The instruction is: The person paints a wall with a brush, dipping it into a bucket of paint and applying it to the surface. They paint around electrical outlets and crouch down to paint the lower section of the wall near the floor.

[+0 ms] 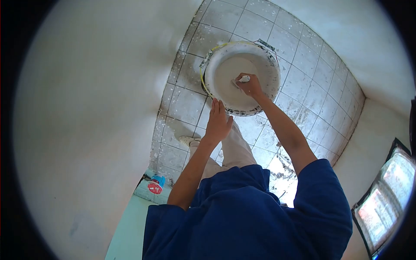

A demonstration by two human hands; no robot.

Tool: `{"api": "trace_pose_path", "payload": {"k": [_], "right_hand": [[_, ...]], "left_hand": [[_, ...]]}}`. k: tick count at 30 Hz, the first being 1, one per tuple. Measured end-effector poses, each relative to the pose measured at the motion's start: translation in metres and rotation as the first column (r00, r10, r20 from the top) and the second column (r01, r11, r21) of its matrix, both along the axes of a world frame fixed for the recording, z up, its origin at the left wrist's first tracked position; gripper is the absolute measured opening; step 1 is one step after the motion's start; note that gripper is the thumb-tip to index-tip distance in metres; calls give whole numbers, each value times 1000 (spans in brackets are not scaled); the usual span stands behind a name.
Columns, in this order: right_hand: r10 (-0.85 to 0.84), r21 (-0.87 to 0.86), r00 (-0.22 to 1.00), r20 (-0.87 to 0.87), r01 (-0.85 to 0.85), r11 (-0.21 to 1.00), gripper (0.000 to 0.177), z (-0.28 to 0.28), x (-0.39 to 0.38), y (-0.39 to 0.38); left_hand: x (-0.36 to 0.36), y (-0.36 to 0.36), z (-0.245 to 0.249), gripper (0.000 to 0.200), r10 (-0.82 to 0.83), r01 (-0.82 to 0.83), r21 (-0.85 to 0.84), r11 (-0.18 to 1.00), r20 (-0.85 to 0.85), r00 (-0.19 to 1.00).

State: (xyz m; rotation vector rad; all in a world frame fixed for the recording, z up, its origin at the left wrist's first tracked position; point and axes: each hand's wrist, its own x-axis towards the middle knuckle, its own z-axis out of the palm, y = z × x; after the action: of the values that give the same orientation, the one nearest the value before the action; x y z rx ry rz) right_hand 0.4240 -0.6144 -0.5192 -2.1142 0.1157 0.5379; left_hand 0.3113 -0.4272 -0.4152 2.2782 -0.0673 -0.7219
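A wide round tub (276,78) with a paint-spattered rim stands on the floor, holding whitish paint (234,65). Over the paint, my right hand (250,86) is closed around what looks like a paintbrush (245,79); its pale handle end shows, while my fingers hide much of the rest. My left hand (219,121) is at the near side of the tub, fingers stretched out flat, with the fingertips by the rim. It holds nothing that I can see. Yellow cord or tape (202,78) runs along the tub's left edge.
Paint-spotted square tiles (221,16) cover the floor. A pale wall (95,108) rises close on the left, and another (359,39) on the right. A blue and red container (156,184) sits at lower left. A window (385,195) is at lower right.
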Motion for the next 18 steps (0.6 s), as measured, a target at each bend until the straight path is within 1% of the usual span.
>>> {"api": "trace_pose_path", "payload": {"k": [1, 3, 4, 6, 7, 8, 9, 10, 11, 12, 13, 14, 15, 16, 17, 18], "right_hand": [[-44, 12, 999, 32, 43, 999, 14, 9, 1, -1], [-129, 42, 986, 104, 125, 991, 15, 33, 3, -4], [-233, 114, 972, 8, 230, 966, 17, 37, 2, -9], [-397, 230, 898, -191, 434, 871, 21, 50, 3, -18], [-451, 263, 859, -244, 506, 821, 24, 59, 1, -23], [-495, 294, 816, -299, 572, 766, 28, 67, -4, -28], [-528, 417, 784, -327, 621, 663, 26, 73, -13, -34], [-554, 450, 734, -393, 679, 580, 23, 71, -19, -42], [-535, 475, 764, -362, 645, 599, 16, 66, -26, -51], [-413, 518, 850, -326, 526, 674, 14, 63, -32, -66], [-362, 507, 922, -139, 380, 774, 17, 74, -40, -66], [-411, 635, 823, -391, 565, 527, 21, 71, -36, -74], [-431, 676, 792, -432, 601, 426, 24, 49, -33, -93], [-520, 617, 737, -431, 661, 426, 27, 69, -27, -84], [-467, 690, 758, -455, 632, 354, 31, 86, -23, -76], [-458, 706, 767, -449, 619, 344, 35, 112, -19, -56]], "left_hand": [[-1, 0, 0, 73, -8, 8, 24, 1000, 12, 1000], [0, 2, 0, 73, -8, 8, 13, 1000, 13, 1000], [0, 3, 0, 73, -6, 6, 8, 1000, 20, 1000], [0, 5, -3, 73, 25, -25, -38, 999, -4, 1000], [-2, 6, -7, 73, 42, -42, -61, 997, -12, 999], [-5, 6, -14, 72, 55, -52, -114, 992, 20, 998], [-9, 3, -24, 72, 80, -70, -159, 985, 59, 995], [-12, 6, -37, 72, 132, -112, -184, 977, 105, 986], [-21, 0, -54, 68, 197, -185, -144, 972, 75, 978], [-22, 4, -58, 67, 187, -189, -235, 953, -32, 982], [-27, -1, -82, 68, 152, -148, -180, 973, 11, 988], [-24, 5, -84, 70, 140, -134, -217, 967, 16, 990], [-17, 21, -43, 66, 130, -100, -225, 969, 123, 984], [-4, 45, 27, 62, 101, -118, -290, 950, -73, 992], [-7, 63, 64, 60, 216, -238, -269, 933, -108, 970], [-16, 77, 85, 58, 308, -336, -256, 906, -145, 940]]}}
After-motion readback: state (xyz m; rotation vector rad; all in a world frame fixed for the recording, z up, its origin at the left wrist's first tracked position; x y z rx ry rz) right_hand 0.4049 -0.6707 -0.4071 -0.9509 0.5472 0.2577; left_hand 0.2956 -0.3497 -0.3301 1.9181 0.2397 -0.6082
